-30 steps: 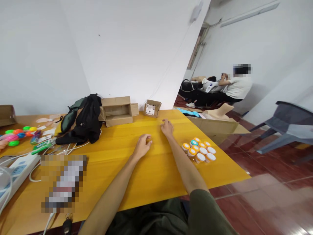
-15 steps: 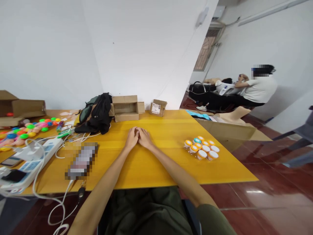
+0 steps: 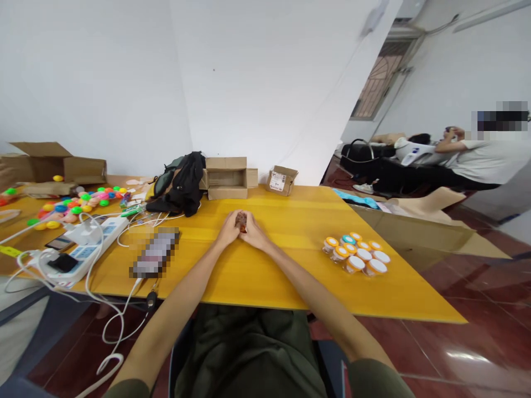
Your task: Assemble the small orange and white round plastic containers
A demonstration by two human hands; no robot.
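My left hand (image 3: pixel 229 228) and my right hand (image 3: pixel 254 232) meet over the middle of the yellow table (image 3: pixel 286 276). Between the palms they clasp a small reddish-brown, speckled thing (image 3: pixel 241 222). Most of it is hidden by the fingers, so its kind does not show. To the right of my hands stands a tight group of small clear jars (image 3: pixel 364 255) with white-topped orange lids and one teal lid.
An open cardboard box (image 3: pixel 227 192) and a smaller box (image 3: pixel 282 181) stand at the back, beside a black bag (image 3: pixel 182 185). On the left lie a phone (image 3: pixel 155 253), a power strip (image 3: pixel 93 249) with cables and colourful balls (image 3: pixel 77 210). A person (image 3: pixel 489 160) sits at far right.
The view has swung left, so the table's things appear shifted right. My hands have parted a little at the top, and the brown thing between them now shows.
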